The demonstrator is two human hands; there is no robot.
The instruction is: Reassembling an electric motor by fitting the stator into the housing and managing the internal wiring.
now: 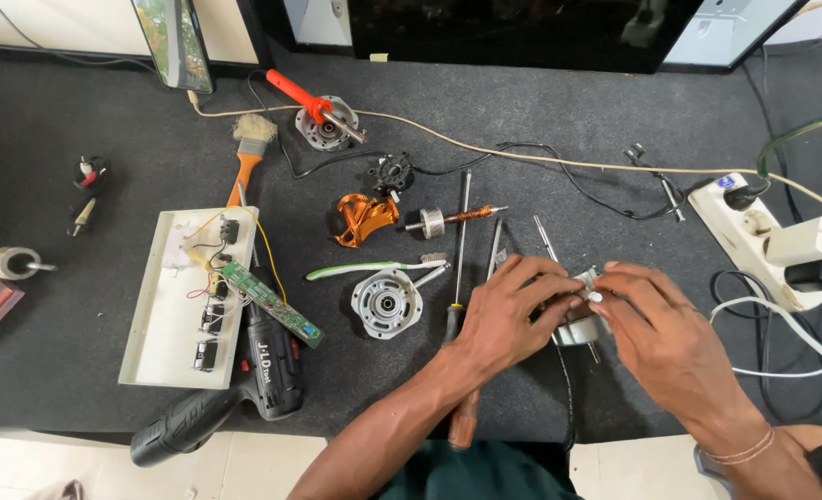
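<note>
- Gripping a small silver motor part, both hands meet just inside the near edge of the desk, right of its middle.
- The left hand has its fingers curled shut over the part's left side, covering much of it.
- The right hand pinches the part's right side between thumb and fingertips, closed on it; a thin bracelet sits at that wrist.
- Just left of the hands a long screwdriver lies pointing toward the far edge, with a round metal motor cover and a green toothbrush beside it.
- Farther left, a black cordless drill overhangs the near edge next to a white tray holding a green circuit board.
- A white power strip sits toward the right edge.
</note>
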